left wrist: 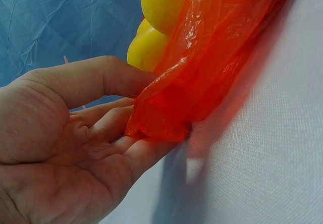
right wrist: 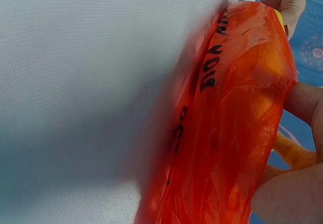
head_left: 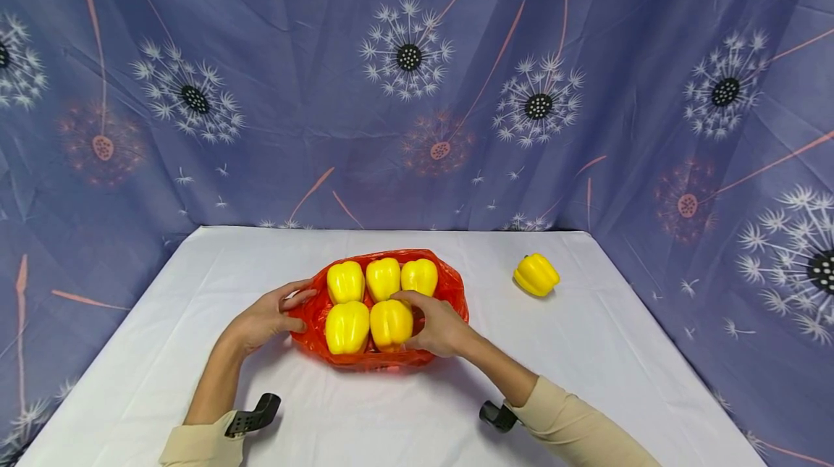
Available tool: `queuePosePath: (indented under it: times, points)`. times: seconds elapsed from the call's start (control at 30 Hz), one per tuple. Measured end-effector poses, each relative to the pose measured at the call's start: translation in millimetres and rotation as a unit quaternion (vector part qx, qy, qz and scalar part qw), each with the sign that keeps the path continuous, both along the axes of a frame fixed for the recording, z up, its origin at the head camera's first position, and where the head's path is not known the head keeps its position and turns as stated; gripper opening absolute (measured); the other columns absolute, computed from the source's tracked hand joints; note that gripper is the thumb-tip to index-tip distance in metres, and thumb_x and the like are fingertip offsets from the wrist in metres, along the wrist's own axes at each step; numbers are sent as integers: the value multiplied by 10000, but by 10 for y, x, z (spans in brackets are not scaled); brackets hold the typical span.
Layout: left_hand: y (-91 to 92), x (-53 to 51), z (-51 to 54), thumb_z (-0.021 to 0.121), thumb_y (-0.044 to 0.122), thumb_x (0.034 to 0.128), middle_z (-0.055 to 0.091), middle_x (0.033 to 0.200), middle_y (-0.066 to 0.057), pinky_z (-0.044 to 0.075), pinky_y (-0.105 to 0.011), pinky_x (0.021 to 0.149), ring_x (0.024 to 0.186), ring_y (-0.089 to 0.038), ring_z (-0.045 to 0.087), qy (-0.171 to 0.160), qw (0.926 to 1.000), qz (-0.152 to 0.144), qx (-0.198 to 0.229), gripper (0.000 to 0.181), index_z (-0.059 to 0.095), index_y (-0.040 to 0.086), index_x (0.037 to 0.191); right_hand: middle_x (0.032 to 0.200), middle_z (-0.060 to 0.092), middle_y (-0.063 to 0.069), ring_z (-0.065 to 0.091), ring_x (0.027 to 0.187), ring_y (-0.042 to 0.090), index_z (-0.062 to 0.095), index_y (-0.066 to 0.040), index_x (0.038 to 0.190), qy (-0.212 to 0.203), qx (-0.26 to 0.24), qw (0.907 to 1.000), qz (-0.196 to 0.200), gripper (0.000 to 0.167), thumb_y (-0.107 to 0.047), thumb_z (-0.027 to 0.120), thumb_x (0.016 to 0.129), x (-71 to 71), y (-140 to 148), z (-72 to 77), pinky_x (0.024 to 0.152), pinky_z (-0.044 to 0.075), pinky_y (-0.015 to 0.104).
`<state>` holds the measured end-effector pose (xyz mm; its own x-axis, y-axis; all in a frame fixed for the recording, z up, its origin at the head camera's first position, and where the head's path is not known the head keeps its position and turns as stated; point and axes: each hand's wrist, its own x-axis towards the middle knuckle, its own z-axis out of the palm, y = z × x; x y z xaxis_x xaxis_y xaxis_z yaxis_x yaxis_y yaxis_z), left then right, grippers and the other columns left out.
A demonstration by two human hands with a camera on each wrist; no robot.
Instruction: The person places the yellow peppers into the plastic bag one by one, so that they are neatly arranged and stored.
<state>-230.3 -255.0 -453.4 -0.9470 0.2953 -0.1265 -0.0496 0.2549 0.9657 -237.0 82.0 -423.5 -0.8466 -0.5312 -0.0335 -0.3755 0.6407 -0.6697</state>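
A red plastic bag (head_left: 449,293) lies spread on the table with several yellow bell peppers (head_left: 347,327) inside, set in two rows. My left hand (head_left: 263,318) holds the bag's left end; in the left wrist view the red film (left wrist: 171,108) runs between thumb and fingers. Reaching in from the right, my right hand (head_left: 438,326) grips the front-row yellow bell pepper (head_left: 391,324), fingers behind it and thumb at its near side. In the right wrist view the bag wall (right wrist: 237,108) hides most of that pepper.
One more yellow bell pepper (head_left: 537,275) lies on its side at the right, outside the bag. A white cloth (head_left: 573,380) covers the table. Blue curtains (head_left: 293,90) with a dandelion print hang behind and on both sides. Dark printed lettering (right wrist: 209,67) marks the bag.
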Motion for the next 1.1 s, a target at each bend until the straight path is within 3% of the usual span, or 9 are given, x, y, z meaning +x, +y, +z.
queuePosePath:
  times: [0.6,1.1]
  points:
    - [5,5,9,642,-61,783,386,1563,-298,512,-232,711,1353,-407,364,7,10000,-3,-10,866,266,-43,1563,1388,618,71,571,1267,325,557,-194,1436,39,-4,10000,48,758,-134,879,752,-16,3,-8,1062,466,536]
    - [5,1,-4,646,-58,781,400,1558,-292,506,-236,689,1350,-399,365,-30,10000,48,23,872,264,-38,1565,1364,627,119,570,1268,325,534,-199,1463,-66,152,9998,-70,785,-222,883,760,-24,35,126,1031,492,539]
